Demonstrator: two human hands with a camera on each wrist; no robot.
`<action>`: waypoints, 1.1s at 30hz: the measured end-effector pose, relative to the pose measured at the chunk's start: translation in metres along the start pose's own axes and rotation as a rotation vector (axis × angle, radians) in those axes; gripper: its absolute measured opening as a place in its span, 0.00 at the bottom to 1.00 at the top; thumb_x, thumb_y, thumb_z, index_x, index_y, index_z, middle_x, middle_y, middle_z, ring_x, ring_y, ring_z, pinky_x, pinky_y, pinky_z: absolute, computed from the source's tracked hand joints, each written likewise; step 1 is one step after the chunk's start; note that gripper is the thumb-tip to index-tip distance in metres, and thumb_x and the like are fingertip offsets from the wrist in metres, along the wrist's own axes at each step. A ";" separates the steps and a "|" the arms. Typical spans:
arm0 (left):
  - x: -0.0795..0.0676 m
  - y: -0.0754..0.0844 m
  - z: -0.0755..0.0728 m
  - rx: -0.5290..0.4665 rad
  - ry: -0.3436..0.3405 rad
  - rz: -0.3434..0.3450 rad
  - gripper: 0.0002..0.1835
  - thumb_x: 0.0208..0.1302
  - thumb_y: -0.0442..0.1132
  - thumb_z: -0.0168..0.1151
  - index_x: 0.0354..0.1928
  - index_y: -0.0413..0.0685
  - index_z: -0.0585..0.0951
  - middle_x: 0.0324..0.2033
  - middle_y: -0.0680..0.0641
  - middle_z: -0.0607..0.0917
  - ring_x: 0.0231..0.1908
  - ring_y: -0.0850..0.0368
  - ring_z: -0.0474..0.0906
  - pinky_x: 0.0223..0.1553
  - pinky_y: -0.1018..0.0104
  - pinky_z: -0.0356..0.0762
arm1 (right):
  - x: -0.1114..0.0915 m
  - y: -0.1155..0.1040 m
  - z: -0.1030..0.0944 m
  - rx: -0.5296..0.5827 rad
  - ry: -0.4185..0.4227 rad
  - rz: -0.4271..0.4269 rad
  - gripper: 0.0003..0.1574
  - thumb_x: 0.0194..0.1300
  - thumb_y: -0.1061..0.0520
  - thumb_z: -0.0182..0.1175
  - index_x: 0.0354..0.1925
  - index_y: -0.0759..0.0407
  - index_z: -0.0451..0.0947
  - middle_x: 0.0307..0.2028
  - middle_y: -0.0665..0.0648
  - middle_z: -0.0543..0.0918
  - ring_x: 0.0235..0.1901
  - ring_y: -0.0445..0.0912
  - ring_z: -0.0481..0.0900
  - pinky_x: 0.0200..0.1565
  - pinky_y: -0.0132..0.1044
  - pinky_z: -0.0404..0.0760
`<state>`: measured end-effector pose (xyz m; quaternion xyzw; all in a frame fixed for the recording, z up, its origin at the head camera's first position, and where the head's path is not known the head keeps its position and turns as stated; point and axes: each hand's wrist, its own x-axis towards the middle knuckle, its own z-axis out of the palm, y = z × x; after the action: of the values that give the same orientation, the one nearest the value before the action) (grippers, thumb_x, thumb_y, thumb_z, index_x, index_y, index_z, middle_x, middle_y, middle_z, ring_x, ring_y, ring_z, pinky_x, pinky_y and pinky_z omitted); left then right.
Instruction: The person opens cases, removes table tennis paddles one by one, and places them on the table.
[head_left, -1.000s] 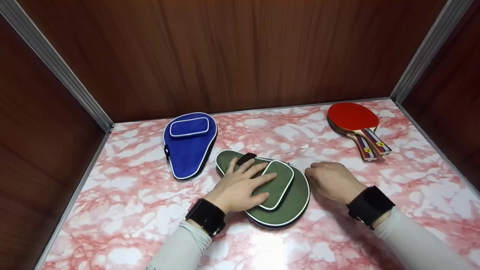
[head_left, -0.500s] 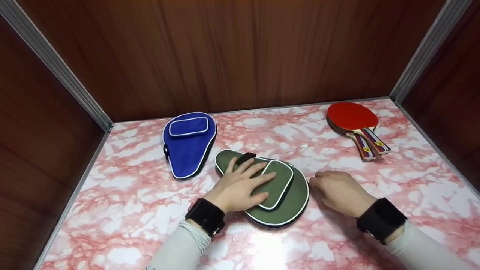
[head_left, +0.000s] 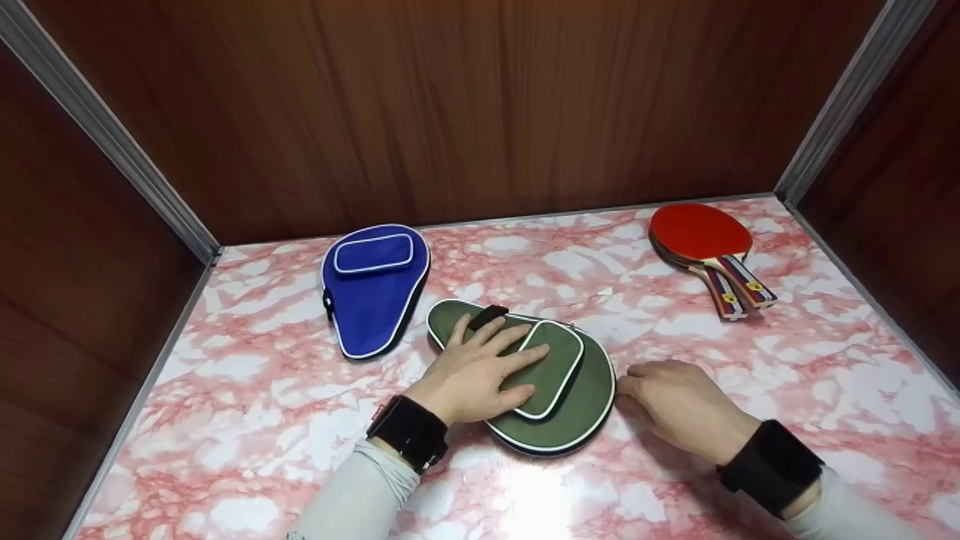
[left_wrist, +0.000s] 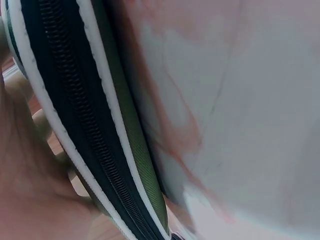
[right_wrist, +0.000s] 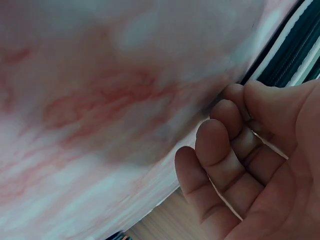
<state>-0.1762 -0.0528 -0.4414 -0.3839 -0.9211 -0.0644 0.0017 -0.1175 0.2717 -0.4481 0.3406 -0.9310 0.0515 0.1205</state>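
Observation:
A green table tennis paddle case [head_left: 587,401] with white piping, a pocket and a black strap lies flat on the table. Spread across its pocket and narrow end, my left hand [head_left: 472,379] presses it down with straight fingers. At the case's rounded right edge, my right hand [head_left: 679,401] pinches with thumb and index finger; the zipper pull there is hidden by the fingertips. Dark zipper tape [right_wrist: 295,55] meets those fingertips in the right wrist view. The left wrist view shows the case's side, its zipper teeth [left_wrist: 82,100] meshed along the visible stretch.
A blue paddle case [head_left: 375,300] lies at the back left. Red paddles [head_left: 701,234] are stacked at the back right, handles toward me. Wooden panels [head_left: 480,112] wall the marbled table [head_left: 262,420] at the back and sides.
My right hand has moved toward me along the green case's rounded edge, fingertips staying at the rim. The left hand and the case have stayed in place.

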 end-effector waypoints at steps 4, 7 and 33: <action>0.000 0.000 -0.002 -0.007 -0.015 -0.001 0.34 0.81 0.68 0.52 0.84 0.76 0.68 0.85 0.54 0.63 0.85 0.40 0.55 0.79 0.25 0.43 | 0.001 -0.003 0.002 -0.035 0.030 0.051 0.12 0.66 0.54 0.80 0.31 0.46 0.84 0.29 0.46 0.83 0.32 0.51 0.86 0.33 0.51 0.84; -0.002 0.001 -0.007 -0.066 -0.041 0.009 0.36 0.80 0.71 0.53 0.85 0.77 0.67 0.86 0.52 0.62 0.85 0.37 0.53 0.79 0.24 0.43 | 0.004 -0.003 0.003 -0.058 0.047 0.080 0.13 0.66 0.55 0.80 0.30 0.47 0.84 0.28 0.47 0.84 0.31 0.52 0.86 0.33 0.52 0.84; -0.007 -0.018 -0.013 -0.110 -0.046 0.009 0.47 0.61 0.80 0.68 0.82 0.85 0.69 0.86 0.54 0.61 0.84 0.44 0.55 0.71 0.16 0.51 | 0.048 0.040 0.013 -0.058 0.059 0.181 0.16 0.59 0.66 0.72 0.23 0.53 0.77 0.19 0.55 0.76 0.24 0.58 0.82 0.28 0.56 0.80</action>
<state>-0.1846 -0.0724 -0.4314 -0.3891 -0.9142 -0.1061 -0.0401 -0.1814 0.2704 -0.4486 0.2495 -0.9552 0.0453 0.1525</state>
